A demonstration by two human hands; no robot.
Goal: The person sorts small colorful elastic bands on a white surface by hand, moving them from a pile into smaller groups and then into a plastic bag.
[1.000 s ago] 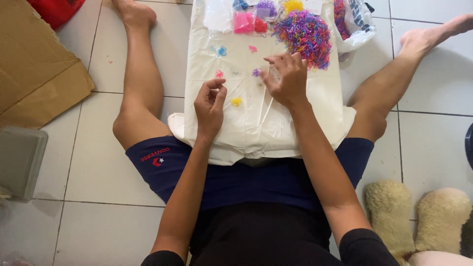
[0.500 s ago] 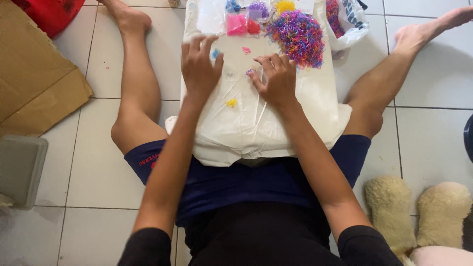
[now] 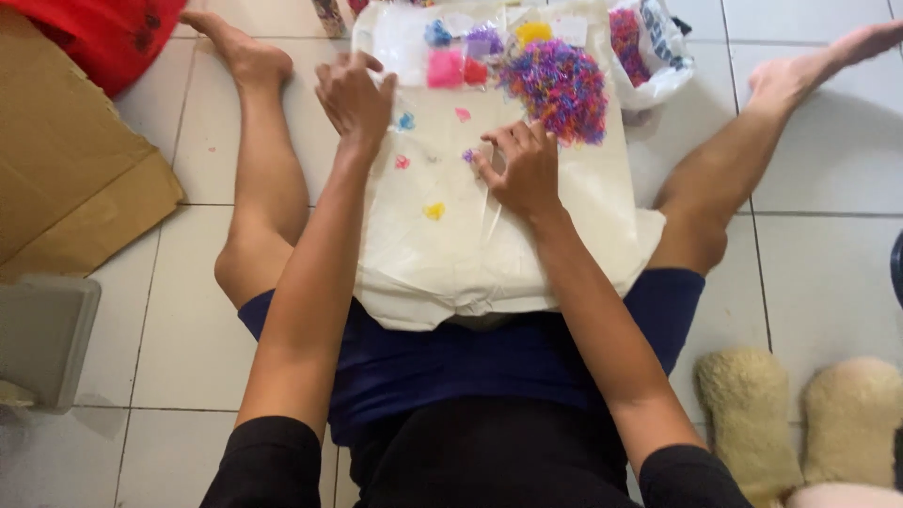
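I sit on a tiled floor with legs spread, a white cloth sheet (image 3: 451,263) laid between them. A heap of small multicoloured rubber bands (image 3: 557,87) lies at its far end, beside sorted piles in blue (image 3: 437,34), pink (image 3: 446,68), purple (image 3: 485,39) and yellow (image 3: 533,32). My left hand (image 3: 355,94) reaches far forward, fingers curled, resting on the sheet's left part near the blue pile. My right hand (image 3: 523,169) lies on the sheet just below the heap, fingertips pinching something small and purple. Loose yellow (image 3: 434,211), pink and blue bits dot the sheet.
A clear plastic bag (image 3: 649,52) with more bands sits at the far right of the sheet. Flattened brown cardboard (image 3: 66,169) and a red object (image 3: 103,33) lie at left, a grey box (image 3: 42,339) at lower left, fuzzy beige slippers (image 3: 800,423) at lower right.
My left hand has stretched from the middle of the sheet to its far left part. My right hand has stayed below the heap.
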